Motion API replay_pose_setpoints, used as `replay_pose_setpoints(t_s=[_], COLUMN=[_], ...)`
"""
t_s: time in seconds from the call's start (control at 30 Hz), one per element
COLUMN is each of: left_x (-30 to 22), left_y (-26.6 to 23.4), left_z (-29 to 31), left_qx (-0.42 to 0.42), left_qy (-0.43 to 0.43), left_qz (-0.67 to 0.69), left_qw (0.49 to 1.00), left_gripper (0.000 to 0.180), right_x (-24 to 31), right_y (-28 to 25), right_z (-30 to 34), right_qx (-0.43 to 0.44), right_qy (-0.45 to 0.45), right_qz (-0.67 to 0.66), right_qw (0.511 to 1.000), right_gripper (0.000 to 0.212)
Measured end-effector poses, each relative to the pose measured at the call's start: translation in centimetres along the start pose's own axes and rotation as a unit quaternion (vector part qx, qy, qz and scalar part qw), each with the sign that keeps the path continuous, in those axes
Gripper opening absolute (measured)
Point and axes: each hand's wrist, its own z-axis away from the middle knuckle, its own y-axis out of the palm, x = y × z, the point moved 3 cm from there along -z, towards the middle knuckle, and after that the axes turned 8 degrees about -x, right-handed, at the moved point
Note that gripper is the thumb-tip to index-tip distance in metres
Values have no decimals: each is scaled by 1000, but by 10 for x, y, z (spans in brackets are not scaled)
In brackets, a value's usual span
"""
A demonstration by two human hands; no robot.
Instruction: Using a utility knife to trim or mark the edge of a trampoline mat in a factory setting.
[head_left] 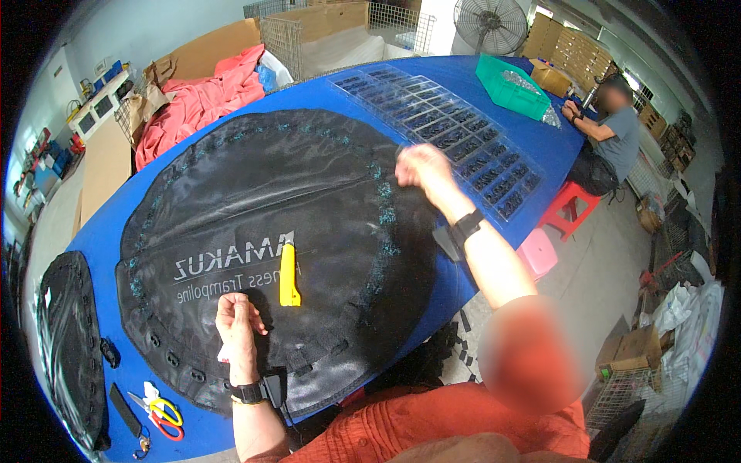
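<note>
A large round black fabric mat (324,208) with white lettering, seen reversed, lies across the blue table. Blue-green stitching runs around much of its border, and several small black pieces sit along its near-left edge. My left hand (238,320) is over the near part of the mat, thumb and fingers pinched; anything between them is too small to make out. Raised at the mat's right edge, my right hand (423,166) is closed, its contents hidden. A yellow-handled cutter (289,278) rests on the mat, to the right of my left hand.
Scissors (164,413) and a dark strip-like tool (125,409) lie near left, beside a plastic-wrapped black bundle (69,347). Clear compartment trays (463,127) hold small black parts. Beyond are a green bin (509,89) and a seated co-worker (614,127). A red stool (570,208) stands right.
</note>
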Motion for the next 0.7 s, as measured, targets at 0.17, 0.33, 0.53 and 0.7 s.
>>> replay_pose_setpoints(t_s=[0.17, 0.33, 0.53, 0.7], left_x=[0, 1, 2, -2], left_y=[-1, -3, -4, -2], left_z=[0, -1, -3, -1], left_qx=[4, -8, -7, -8], left_qy=[4, 1, -1, 6], left_qz=[7, 3, 0, -5], left_qw=[1000, 1000, 1000, 1000], left_gripper=[14, 13, 14, 14], right_x=[12, -2, -20, -8], right_y=[9, 72, 121, 137], right_z=[-7, 50, 103, 135], right_qx=[-92, 172, 376, 419], right_qy=[-58, 62, 2, -7], right_qz=[-275, -47, 113, 267], right_qw=[955, 982, 920, 868], right_gripper=[41, 40, 28, 28])
